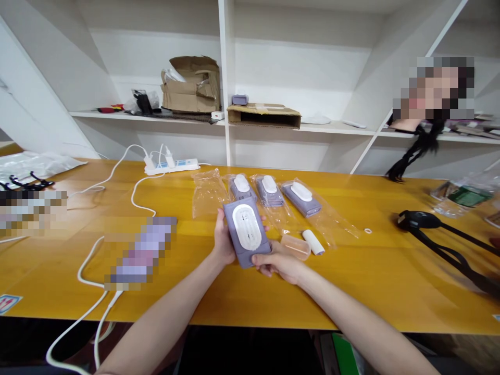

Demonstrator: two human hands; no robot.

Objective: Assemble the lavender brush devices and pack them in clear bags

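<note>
Both of my hands hold up a lavender folded pack (258, 208) with a white oval panel on its front, tilted slightly above the table. My left hand (223, 242) grips its left side, thumb along the edge and fingertips partly showing at the right. Around the lower right corner closes my right hand (284, 261), its thumb on the front face. Just behind lie three similar packs, a left one (242, 188), a middle one (269, 192) and a right one (301, 199), in transparent plastic. A translucent plastic box (296, 247) and a white roll (313, 242) rest beside my right hand.
A phone-like device (142, 250) with white cables lies left; a power strip (172, 165) stands behind it. Flat plastic film (209, 192) is near the packs. Black straps (425, 221) lie right. Shelves hold cardboard boxes (191, 86). A person's obscured head (437, 88) appears upper right.
</note>
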